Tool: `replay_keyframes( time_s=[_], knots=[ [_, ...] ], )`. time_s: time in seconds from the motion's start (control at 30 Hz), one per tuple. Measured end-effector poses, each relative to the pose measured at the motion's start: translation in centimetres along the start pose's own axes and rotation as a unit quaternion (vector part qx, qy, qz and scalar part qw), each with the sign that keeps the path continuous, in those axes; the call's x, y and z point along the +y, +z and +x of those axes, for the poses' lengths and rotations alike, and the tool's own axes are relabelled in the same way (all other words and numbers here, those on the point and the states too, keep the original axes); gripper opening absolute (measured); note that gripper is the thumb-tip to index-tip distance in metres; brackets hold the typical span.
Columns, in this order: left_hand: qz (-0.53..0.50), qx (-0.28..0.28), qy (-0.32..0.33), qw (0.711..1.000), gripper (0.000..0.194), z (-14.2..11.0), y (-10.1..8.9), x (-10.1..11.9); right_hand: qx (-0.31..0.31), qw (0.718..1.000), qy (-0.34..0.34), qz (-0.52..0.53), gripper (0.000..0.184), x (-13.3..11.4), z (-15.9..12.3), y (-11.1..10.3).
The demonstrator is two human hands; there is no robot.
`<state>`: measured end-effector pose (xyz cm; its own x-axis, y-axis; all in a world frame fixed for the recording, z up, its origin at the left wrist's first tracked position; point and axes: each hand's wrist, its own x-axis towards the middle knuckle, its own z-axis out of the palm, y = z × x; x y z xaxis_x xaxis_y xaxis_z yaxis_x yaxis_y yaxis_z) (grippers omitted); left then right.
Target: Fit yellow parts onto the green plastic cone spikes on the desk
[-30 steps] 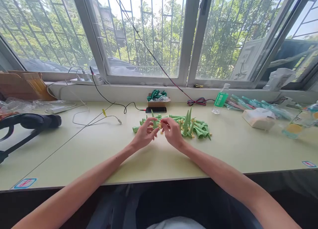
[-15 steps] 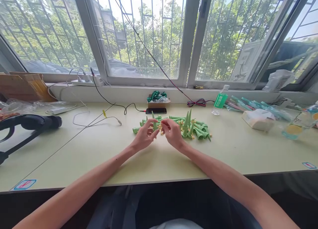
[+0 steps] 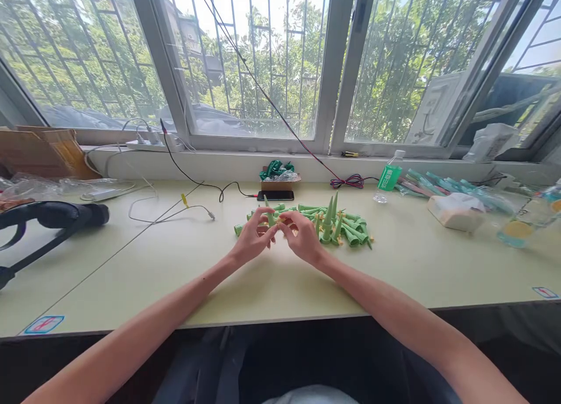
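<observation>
While half a second ago the two hands held a green cone with a small yellow piece showing between them, the left hand [image 3: 253, 240] and right hand [image 3: 305, 238] have since drawn closer, and the yellow piece is now mostly hidden. The left fingers pinch the green cone [image 3: 267, 211] upright; the right fingers curl shut at its base, likely seating that piece. Both work above the counter [image 3: 175, 263], just before the pile of green cones [image 3: 346, 225].

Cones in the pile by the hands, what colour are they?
Green, clearest in the head view: the cones lie piled beside the right hand.
</observation>
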<state>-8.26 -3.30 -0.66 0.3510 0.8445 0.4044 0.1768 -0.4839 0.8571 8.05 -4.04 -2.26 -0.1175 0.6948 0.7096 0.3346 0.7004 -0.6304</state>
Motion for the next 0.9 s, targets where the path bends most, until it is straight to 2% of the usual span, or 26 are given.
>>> replay_keyframes(
  time_s=[0.27,0.6,0.9],
  knots=[
    [0.026,-0.005,0.011,1.0,0.04,-0.11,0.01,-0.02,0.002,1.0,-0.003,-0.011,0.015,0.53,0.02,0.17],
    [0.138,-0.003,0.072,0.988,0.038,-0.28,-0.12,-0.52,0.003,0.999,0.012,-0.037,0.018,0.54,0.01,0.06],
    [0.17,-0.009,0.081,0.982,0.037,-0.4,-0.05,-0.5,0.003,0.998,0.002,-0.069,0.02,0.26,0.03,-0.16]
  ],
)
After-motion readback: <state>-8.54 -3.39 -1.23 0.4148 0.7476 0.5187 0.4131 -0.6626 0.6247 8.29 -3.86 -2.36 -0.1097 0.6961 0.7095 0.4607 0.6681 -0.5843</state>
